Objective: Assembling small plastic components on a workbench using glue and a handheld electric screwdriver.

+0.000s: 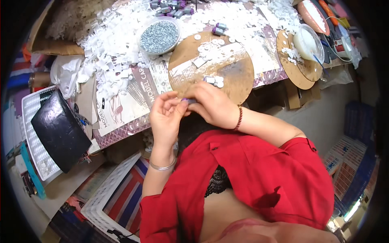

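Fingers of both my hands meet just over the near edge of a round brown board [240, 90]. Pinched between them is a small grey part with a purple end [189, 101], largely covered by the fingertips. My left hand [165, 117] grips it with thumb and fingers, palm turned up. From the right, my right hand [215, 104] closes on the same part. Just beyond the right knuckles lie a small grey-and-white piece [209, 79] and a few white discs [219, 82]. More white discs [208, 50] are scattered toward the board's far side.
A tub of small silvery metal pieces [159, 36] stands beyond the board, beside heaped white plastic parts [107, 52]. Purple-and-grey parts [170, 9] are piled at the back. Right, another brown board [302, 81] carries a white tub [308, 42]. A white basket [44, 162] is left.
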Motion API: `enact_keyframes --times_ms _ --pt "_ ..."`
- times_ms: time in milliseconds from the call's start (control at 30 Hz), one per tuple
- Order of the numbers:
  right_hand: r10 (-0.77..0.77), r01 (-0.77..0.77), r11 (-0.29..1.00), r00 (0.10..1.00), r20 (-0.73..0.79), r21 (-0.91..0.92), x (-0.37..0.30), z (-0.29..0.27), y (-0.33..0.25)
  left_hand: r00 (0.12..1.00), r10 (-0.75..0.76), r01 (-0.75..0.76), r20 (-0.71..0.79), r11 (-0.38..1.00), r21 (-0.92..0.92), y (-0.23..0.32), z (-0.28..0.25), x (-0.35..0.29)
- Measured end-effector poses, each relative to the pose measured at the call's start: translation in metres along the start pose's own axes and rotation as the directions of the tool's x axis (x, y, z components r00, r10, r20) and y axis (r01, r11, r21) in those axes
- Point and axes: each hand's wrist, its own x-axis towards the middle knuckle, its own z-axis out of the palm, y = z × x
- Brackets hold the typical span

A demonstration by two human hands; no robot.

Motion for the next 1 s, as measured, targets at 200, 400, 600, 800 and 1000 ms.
enact_keyframes --times_ms 200,400,600,800,1000 --pt "0.216 -0.175 0.941 0.969 0.116 -0.290 0.055 -0.077 0.037 0.951 0.292 -0.303 0.104 0.805 0.510 0.009 0.028 0.051" --pt "0.213 -0.153 0.943 0.959 0.185 -0.296 0.070 -0.069 0.077 0.877 0.388 -0.455 0.282 0.489 0.744 -0.006 0.048 0.088" --pt "0.445 -0.463 0.883 0.877 0.182 0.074 0.063 -0.071 0.088 0.745 0.519 -0.594 0.420 0.230 0.770 -0.014 0.048 0.095" --pt "0.399 -0.407 0.913 0.903 0.162 0.022 0.061 -0.073 0.090 0.684 0.475 -0.654 0.554 0.063 0.754 -0.007 0.039 0.098" --pt "0.307 -0.284 0.947 0.938 0.159 -0.150 0.035 -0.094 0.048 0.686 0.375 -0.727 0.624 0.304 0.616 0.019 0.041 0.073"
